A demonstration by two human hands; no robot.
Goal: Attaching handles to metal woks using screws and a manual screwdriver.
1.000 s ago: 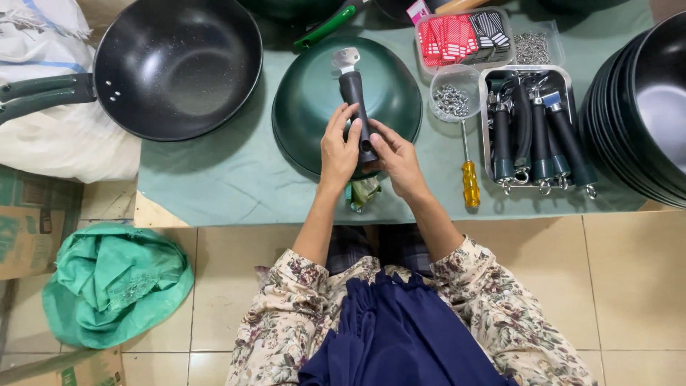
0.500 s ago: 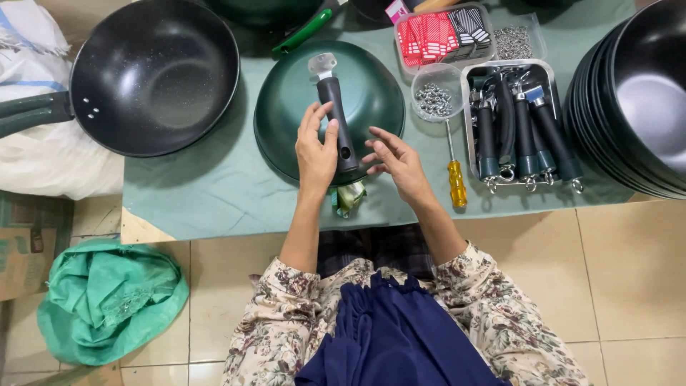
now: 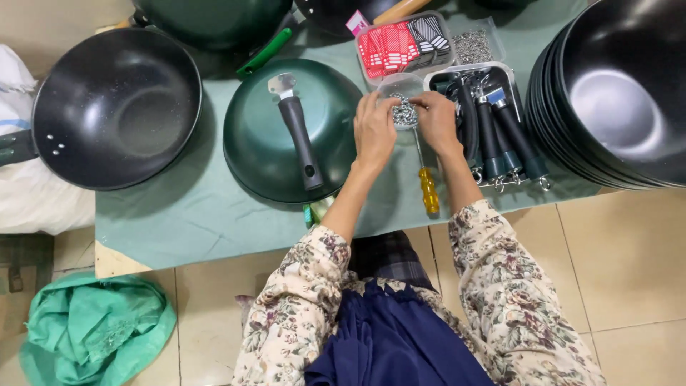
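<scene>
Green wok: dark green round metal pan [image 3: 293,132] lying upside down on the pale green table covering [image 3: 179,221]; it serves as the landmark for all the rest.
Far left of the wok: black non-stick wok [image 3: 118,107] sitting open side up, its handle already fitted.
On the wok: loose black handle with a metal bracket [image 3: 296,132] resting along the upturned bottom, not held by either hand.
Just right of the wok: small clear plastic tub of silver screws [image 3: 405,107], with both hands over it.
Left hand: left hand [image 3: 373,132] curled at the tub's near rim, fingertips pinching among the screws; whether it has one cannot be told.
Right hand: right hand [image 3: 437,121] bent over the tub's other side, fingertips in the screws, holding nothing that shows.
Below the tub: yellow-handled screwdriver [image 3: 427,182] lying untouched on the covering.
Further right of the wok: metal tray of black handles [image 3: 493,132].
Far right of the wok: stack of bare black woks [image 3: 614,93].
Progress: judged early for this pan; handle laid on, fastener being picked, nothing screwed yet, many pans waiting.
</scene>
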